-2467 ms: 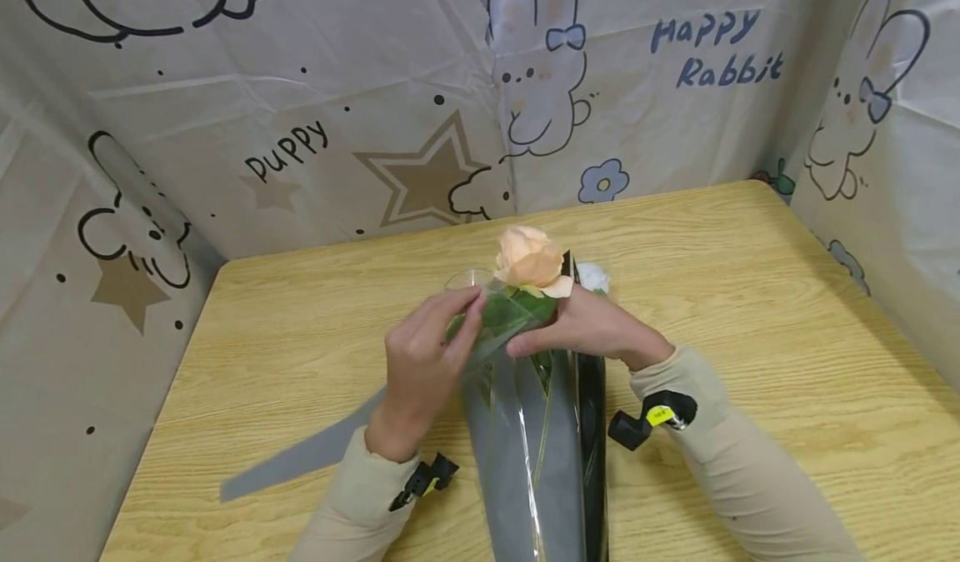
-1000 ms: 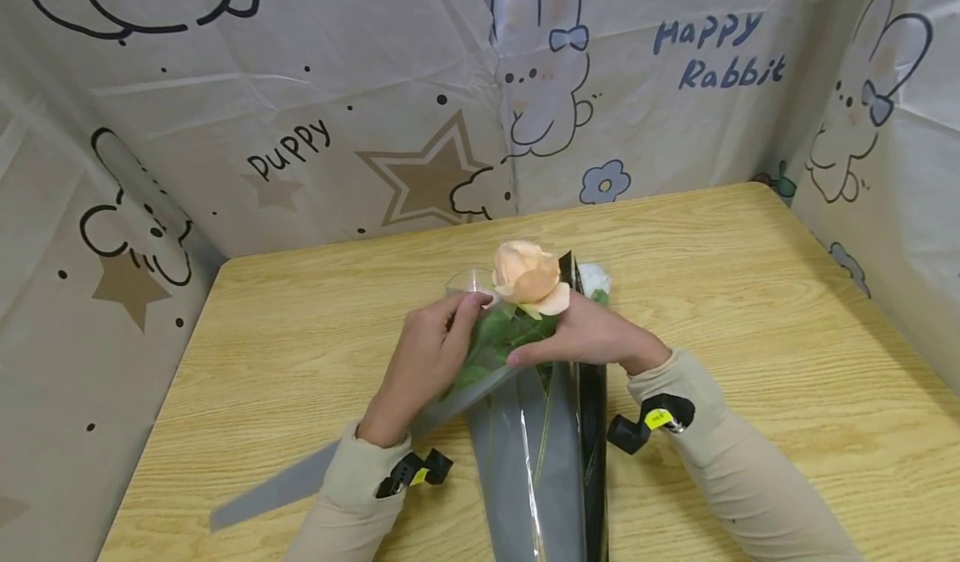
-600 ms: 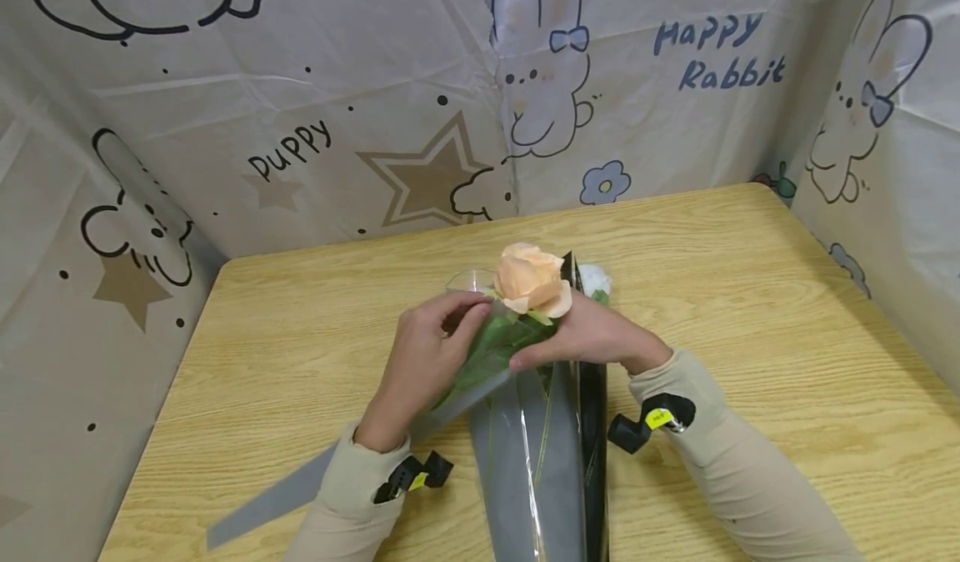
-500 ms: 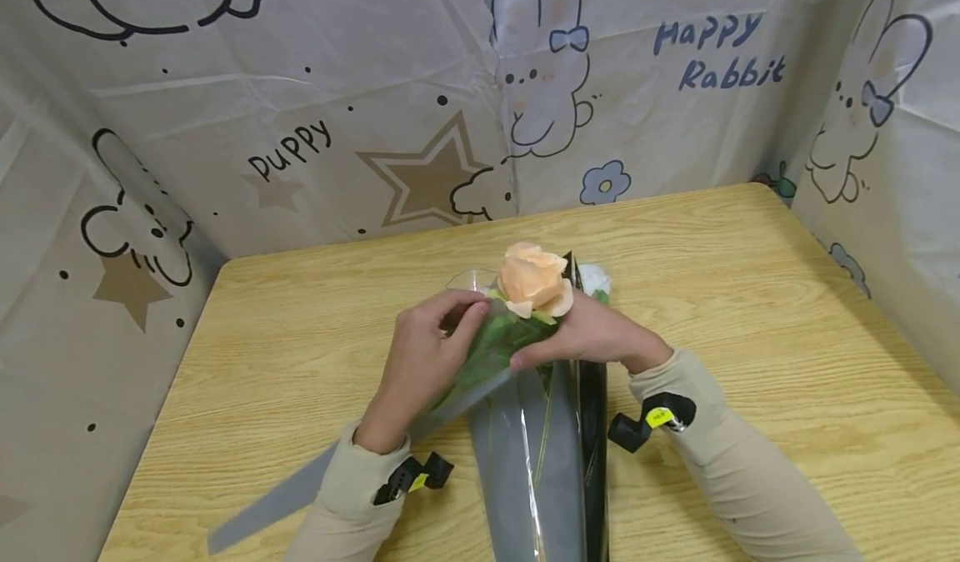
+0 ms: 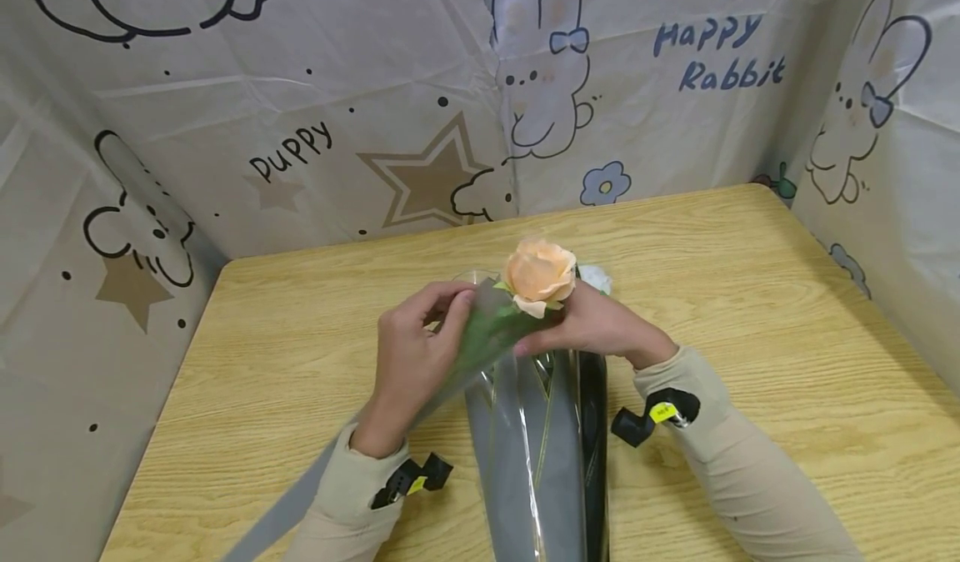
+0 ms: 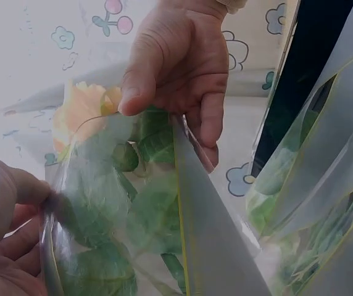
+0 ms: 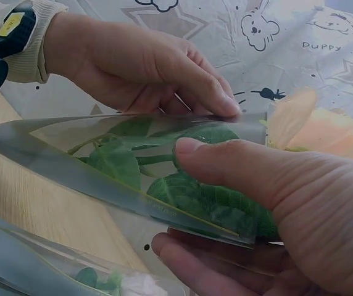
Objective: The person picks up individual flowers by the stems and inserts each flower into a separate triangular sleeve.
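A peach rose (image 5: 538, 274) with green leaves sits in a clear and grey flower sleeve (image 7: 164, 203), its bloom standing out of the top. My left hand (image 5: 416, 353) pinches the sleeve's upper edge between thumb and fingers, as the left wrist view also shows. On the other side, my right hand (image 5: 600, 324) holds the sleeve just below the bloom. In the right wrist view its thumb (image 7: 226, 163) lies across the film, with the fingers underneath. Leaves and stem show through the clear panel. The sleeve's narrow grey tail (image 5: 285, 504) slants down past the left forearm.
Beneath the hands, more grey and black flower sleeves (image 5: 525, 454) lie lengthwise on the wooden table (image 5: 750, 295). A white flower (image 5: 596, 278) pokes out behind my right hand. A printed cloth (image 5: 360, 70) closes off the back and sides.
The rose has shifted slightly right. The sleeve's tail has swung toward the near edge, and its tip is now out of the frame. Both hands keep hold of the sleeve.
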### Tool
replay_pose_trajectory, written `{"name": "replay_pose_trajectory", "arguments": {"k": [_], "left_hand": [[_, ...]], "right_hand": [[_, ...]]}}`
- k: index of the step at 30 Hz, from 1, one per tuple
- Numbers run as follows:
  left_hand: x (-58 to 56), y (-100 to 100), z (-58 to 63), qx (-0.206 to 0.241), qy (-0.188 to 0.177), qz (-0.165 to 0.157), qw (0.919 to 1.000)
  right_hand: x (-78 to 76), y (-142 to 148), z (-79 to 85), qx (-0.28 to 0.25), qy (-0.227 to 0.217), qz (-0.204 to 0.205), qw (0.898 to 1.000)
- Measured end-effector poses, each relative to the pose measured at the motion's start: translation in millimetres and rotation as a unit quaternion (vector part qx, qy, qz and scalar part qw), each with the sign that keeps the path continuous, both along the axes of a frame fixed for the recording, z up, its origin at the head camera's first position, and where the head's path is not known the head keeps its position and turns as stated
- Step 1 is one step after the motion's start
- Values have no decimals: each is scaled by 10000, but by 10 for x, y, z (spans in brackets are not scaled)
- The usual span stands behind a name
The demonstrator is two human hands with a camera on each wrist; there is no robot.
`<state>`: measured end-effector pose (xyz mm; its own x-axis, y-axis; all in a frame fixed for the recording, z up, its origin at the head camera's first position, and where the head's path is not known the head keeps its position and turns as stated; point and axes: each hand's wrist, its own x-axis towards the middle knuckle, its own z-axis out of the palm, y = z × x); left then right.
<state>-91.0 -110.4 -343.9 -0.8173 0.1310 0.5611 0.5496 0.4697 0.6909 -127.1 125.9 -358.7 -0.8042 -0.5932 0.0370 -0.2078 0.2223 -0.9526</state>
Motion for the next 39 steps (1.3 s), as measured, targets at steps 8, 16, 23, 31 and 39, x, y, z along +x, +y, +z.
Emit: {"name": "replay_pose_trajectory", "arguments": {"k": [8, 16, 23, 31, 39], "left_hand": [[22, -20, 27, -23, 267, 153, 9995], [16, -10, 23, -104, 481, 239, 9985], [-9, -6, -10, -124, 695, 374, 9968], [-28, -11, -42, -129, 833, 394, 9957], [-31, -1, -53, -101, 895, 393, 9952]], "right_hand": [[-45, 90, 14, -177, -529, -46, 9984], [-53, 275, 163, 70, -439, -655, 9969], [28, 394, 377, 187, 186, -1261, 9917], [181, 298, 483, -71, 1557, -1510, 9762], [264, 222, 468, 90, 2626, -1270, 9565]]}}
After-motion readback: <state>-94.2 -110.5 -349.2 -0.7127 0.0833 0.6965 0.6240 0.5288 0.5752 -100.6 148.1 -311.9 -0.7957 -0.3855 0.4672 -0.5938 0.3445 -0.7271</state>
